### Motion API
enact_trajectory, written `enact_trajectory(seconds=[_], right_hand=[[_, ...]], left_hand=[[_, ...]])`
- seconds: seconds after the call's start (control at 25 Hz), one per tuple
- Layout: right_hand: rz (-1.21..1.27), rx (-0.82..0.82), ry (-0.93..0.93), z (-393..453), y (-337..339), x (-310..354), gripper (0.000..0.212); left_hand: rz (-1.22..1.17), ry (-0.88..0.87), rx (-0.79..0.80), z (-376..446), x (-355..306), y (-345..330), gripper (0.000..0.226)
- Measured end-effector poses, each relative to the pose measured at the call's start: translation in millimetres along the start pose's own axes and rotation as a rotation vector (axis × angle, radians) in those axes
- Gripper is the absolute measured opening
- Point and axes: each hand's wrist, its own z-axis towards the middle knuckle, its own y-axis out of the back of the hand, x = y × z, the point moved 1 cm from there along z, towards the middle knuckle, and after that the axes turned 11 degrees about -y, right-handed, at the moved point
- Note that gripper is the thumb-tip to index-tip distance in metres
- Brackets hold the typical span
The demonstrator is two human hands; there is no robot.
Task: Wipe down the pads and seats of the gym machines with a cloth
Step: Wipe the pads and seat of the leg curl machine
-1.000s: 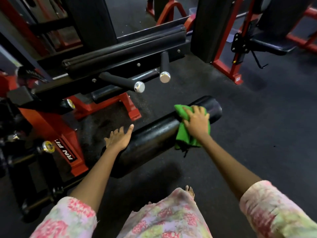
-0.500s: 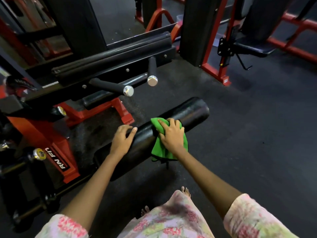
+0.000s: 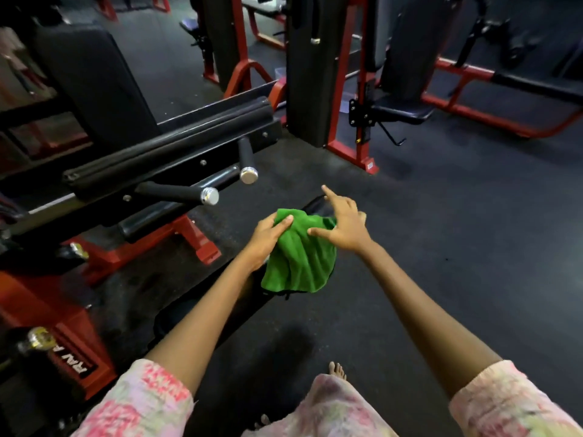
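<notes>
Green cloth (image 3: 299,257): bunched, lifted between both hands above the black roller pad (image 3: 315,205), most of which it hides. Left hand (image 3: 268,236): fingers curled over the cloth's upper left edge, thumb pressed on top, gripping. Right hand (image 3: 345,227): pinches the cloth's upper right edge, index finger pointing forward, other fingers spread. Roller pad: low, running diagonally from beneath the arms. Left of it: red machine frame (image 3: 63,320) and black handles with chrome end caps (image 3: 211,196). Beyond: padded seat (image 3: 403,110) on a red frame. Floor (image 3: 441,247): dark rubber
</notes>
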Motion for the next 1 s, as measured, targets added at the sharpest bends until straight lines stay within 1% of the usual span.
enact_trajectory(seconds=[0.04, 0.08, 0.12, 0.16, 0.24, 0.32, 0.36, 0.44, 0.52, 0.64, 0.72, 0.76, 0.84, 0.88, 0.92, 1.0], right_hand=[[0.0, 0.091, -0.004, 6, 16, -8, 0.079], [0.006, 0.188, 0.019, 10, 30, -14, 0.058], [0.013, 0.247, 0.033, 13, 42, -20, 0.034], [0.038, 0.254, 0.044, 16, 53, -25, 0.023], [0.122, 0.157, 0.013, 24, 72, -37, 0.023], [0.175, 0.053, 0.018, 34, 87, -52, 0.018], [0.179, 0.034, 0.032, 39, 93, -60, 0.016], [0.172, 0.021, 0.062, 50, 104, -77, 0.011], [0.133, -0.019, 0.104, 63, 119, -94, 0.015], [0.031, -0.109, 0.133, 94, 151, -116, 0.028], [0.016, -0.136, 0.182, 118, 173, -124, 0.033], [0.002, -0.145, 0.218, 128, 180, -125, 0.034], [-0.047, -0.136, 0.273, 148, 191, -128, 0.033], [-0.076, -0.123, 0.281, 160, 195, -133, 0.033], [-0.09, -0.106, 0.283, 170, 200, -138, 0.033], [-0.061, -0.08, 0.289, 195, 209, -148, 0.033]], left_hand=[[0.013, -0.016, 0.06, 5, -2, -9, 0.015], [0.05, -0.049, 0.105, 11, -4, -17, 0.014], [0.093, -0.093, 0.131, 18, -8, -27, 0.014], [0.128, -0.141, 0.138, 24, -13, -37, 0.013], [0.151, -0.196, 0.093, 37, -22, -55, 0.014], [0.175, -0.201, 0.048, 54, -21, -70, 0.018], [0.2, -0.206, 0.066, 64, -17, -77, 0.018], [0.235, -0.214, 0.151, 85, -10, -96, 0.013], [0.218, -0.248, 0.165, 104, -10, -117, 0.013], [0.146, -0.283, 0.06, 138, -19, -156, 0.018], [0.112, -0.224, 0.011, 164, -21, -178, 0.015], [0.107, -0.174, 0.018, 175, -22, -186, 0.014], [0.141, -0.052, 0.082, 190, -26, -198, 0.017], [0.161, -0.026, 0.085, 198, -26, -202, 0.018], [0.164, -0.033, 0.074, 205, -27, -206, 0.018], [0.127, -0.106, 0.028, 224, -28, -212, 0.017]])
